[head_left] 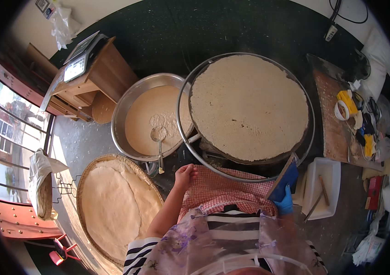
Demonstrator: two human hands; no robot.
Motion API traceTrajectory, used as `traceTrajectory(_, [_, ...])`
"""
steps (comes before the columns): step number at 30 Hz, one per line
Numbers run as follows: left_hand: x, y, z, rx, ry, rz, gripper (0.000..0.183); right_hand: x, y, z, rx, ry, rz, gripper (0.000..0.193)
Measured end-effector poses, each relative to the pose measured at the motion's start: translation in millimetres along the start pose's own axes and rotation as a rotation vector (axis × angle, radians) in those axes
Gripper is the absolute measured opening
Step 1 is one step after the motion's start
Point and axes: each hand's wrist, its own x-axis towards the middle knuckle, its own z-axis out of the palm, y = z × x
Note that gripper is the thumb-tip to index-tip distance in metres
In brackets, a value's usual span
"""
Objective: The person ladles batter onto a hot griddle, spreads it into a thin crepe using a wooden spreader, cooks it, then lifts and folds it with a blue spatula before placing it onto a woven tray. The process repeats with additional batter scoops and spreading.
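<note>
My bare left hand is curled closed in front of my checked apron, beside the near left edge of the round griddle's metal ring. Nothing shows in its fingers. In a blue glove, my right hand grips a flat blue spreader board with a pale edge, held upright by the ring's near right side. A large, thin, pale brown pancake covers the griddle, with a few small holes near its middle. Left of it, a metal ladle rests in a big steel basin of beige batter.
A round woven tray of stacked pancakes stands at lower left. Right of the griddle are a white plastic bin with sticks in it and a cluttered wooden board. A wooden cabinet carries a laptop at far left.
</note>
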Motion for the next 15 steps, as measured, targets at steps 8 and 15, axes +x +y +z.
traceTrajectory(8, [-6.6, 5.1, 5.8, 0.015, 0.042, 0.032, 0.022, -4.0, 1.4, 3.1, -0.069, 0.05, -0.072, 0.045])
traceTrajectory(15, [-7.0, 4.0, 4.0, -0.018, 0.06, 0.025, 0.021, -4.7, 1.8, 0.5, -0.103, -0.032, -0.08, 0.044])
